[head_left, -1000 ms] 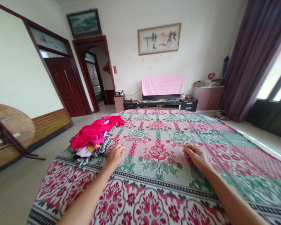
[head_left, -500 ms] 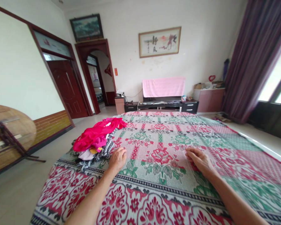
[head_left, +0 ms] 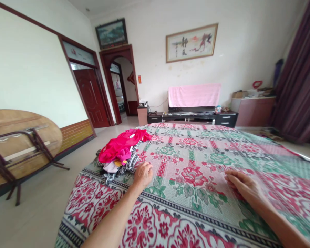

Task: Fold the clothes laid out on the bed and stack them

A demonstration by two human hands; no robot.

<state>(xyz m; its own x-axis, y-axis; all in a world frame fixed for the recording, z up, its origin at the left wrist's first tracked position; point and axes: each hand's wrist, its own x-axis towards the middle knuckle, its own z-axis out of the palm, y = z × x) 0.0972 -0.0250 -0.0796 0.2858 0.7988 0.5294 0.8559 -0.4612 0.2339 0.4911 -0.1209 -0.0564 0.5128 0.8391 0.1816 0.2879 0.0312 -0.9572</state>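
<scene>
My left hand (head_left: 143, 175) is held over a flowered cloth cover (head_left: 167, 193), just right of a heap of clothes. Its fingers are loosely curled in and nothing shows in them. On the right, my right hand (head_left: 241, 182) is over the same cover, thumb and fingers drawn together, with nothing visible between them. Whether either hand touches the cloth I cannot tell. The heap has a bright red-pink garment (head_left: 119, 146) on top. Below it show a pale pink piece (head_left: 110, 167), a bit of yellow, and a black-and-white patterned cloth (head_left: 130, 163).
A folded round wooden table (head_left: 23, 144) leans at the left wall. Beyond the cover stands a low black cabinet (head_left: 226, 119) and a pink cloth (head_left: 195, 95) draped over something. A pinkish cabinet (head_left: 254, 112) and a purple curtain (head_left: 296, 75) are at the right.
The view has turned left, so the room, clothes and both hands appear further right. The hands keep nearly the same pose; the heap looks unchanged.
</scene>
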